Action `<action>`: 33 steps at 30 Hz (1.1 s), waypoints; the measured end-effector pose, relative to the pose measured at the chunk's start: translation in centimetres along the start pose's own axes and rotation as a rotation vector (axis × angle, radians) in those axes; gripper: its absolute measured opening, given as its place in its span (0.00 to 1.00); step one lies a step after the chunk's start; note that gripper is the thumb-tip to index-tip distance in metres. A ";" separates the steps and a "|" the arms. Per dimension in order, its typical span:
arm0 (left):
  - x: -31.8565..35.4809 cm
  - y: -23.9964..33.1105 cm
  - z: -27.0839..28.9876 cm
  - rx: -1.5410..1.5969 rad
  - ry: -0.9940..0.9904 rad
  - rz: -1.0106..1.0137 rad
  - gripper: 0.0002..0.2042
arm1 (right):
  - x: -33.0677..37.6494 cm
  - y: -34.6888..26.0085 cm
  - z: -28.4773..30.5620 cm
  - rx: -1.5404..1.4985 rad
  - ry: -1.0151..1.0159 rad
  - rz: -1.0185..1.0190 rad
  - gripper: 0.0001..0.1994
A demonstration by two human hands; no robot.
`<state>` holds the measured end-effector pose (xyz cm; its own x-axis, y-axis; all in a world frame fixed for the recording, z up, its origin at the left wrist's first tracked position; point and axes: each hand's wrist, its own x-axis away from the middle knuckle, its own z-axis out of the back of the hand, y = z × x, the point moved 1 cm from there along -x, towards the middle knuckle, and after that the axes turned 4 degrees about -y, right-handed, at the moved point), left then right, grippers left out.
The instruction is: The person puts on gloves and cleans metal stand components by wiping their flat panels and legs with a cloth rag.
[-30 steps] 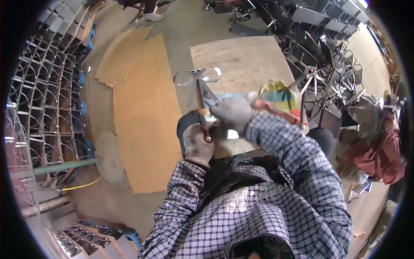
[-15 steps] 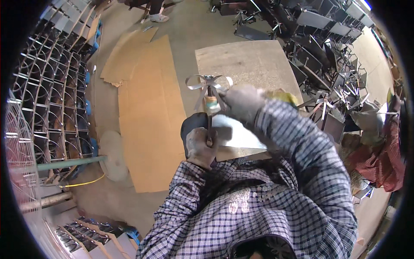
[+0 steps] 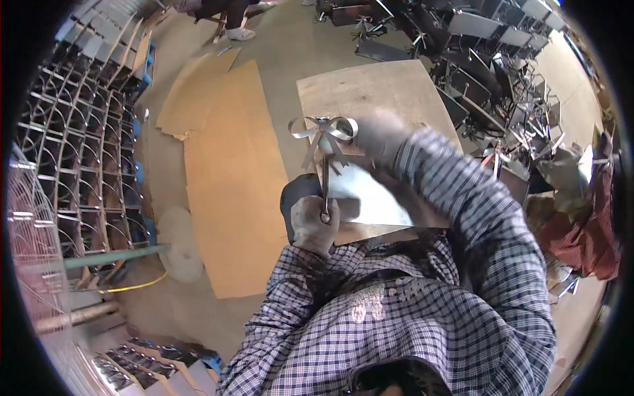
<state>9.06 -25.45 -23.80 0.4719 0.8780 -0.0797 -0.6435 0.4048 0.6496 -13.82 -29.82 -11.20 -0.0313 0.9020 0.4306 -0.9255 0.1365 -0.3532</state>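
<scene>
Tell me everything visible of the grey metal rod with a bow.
The grey metal rod with a bow looks slim and darker along its shaft; its ribbon-like top has two rounded loops and two splayed, notched tails. It points away from the person, bow farthest, seen against a pale flat board. The grey-gloved left hand grips its near end. The blurred right hand is beside the right loop; contact is unclear.
</scene>
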 end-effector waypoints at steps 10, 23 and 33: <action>0.0 -0.3 -0.6 0.005 0.160 -0.107 0.12 | 1.6 -0.7 -5.6 -0.161 -0.008 -0.060 0.16; 0.3 0.0 -1.0 -0.102 0.041 -0.003 0.12 | 2.7 0.4 -7.2 -0.300 0.118 -0.035 0.25; 0.0 -0.1 -1.5 -0.100 0.092 -0.127 0.12 | 2.0 2.1 -4.5 -0.563 0.275 -0.013 0.22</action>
<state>8.22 -25.10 -24.97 0.4992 0.8360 -0.2279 -0.6411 0.5332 0.5520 -14.10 -25.86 -14.81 0.1466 0.9609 0.2347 -0.5818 0.2756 -0.7652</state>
